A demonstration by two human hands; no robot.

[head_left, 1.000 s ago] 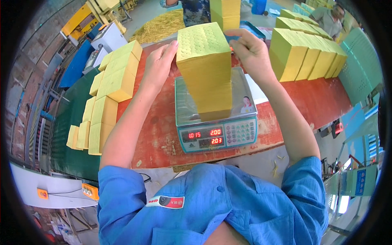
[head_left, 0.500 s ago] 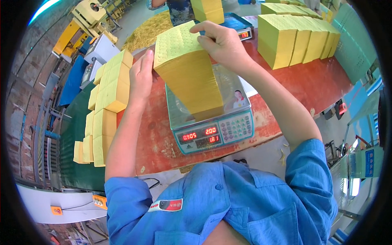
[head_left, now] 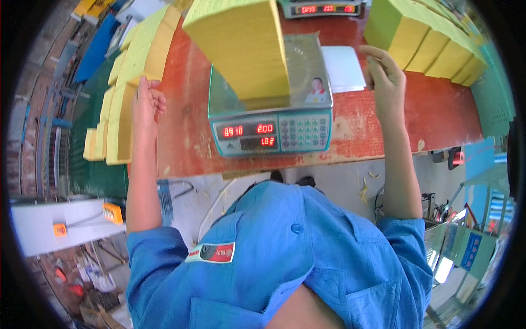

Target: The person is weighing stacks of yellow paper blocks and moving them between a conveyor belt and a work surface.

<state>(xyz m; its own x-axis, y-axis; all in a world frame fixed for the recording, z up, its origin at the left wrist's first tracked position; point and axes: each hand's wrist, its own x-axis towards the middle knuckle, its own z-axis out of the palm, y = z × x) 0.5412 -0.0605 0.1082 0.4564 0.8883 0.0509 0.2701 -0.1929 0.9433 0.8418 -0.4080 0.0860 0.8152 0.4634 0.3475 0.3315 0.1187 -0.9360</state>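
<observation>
A tall stack of yellow paper (head_left: 241,52) stands on the pan of a teal electronic scale (head_left: 274,131); its top runs out of the upper edge of view. Both my hands are off it, one on either side. My left hand (head_left: 146,104), fingers loosely bent and apart, holds nothing and hovers beside the yellow paper stacks (head_left: 145,46) on the left. Out to the right, my right hand (head_left: 386,77) is empty too, its fingers half curled but apart. It is close to a white sheet pile (head_left: 343,68) that lies beside the scale.
The red, worn tabletop (head_left: 186,137) carries everything. More yellow stacks (head_left: 422,44) stand in a row at the far right, next to a green perforated panel (head_left: 496,93). A second scale (head_left: 323,9) with a lit display sits at the back.
Both hands have let go of the yellow paper stack and moved apart, left and right. The view has tipped down, and the scale's lit readings have changed slightly.
</observation>
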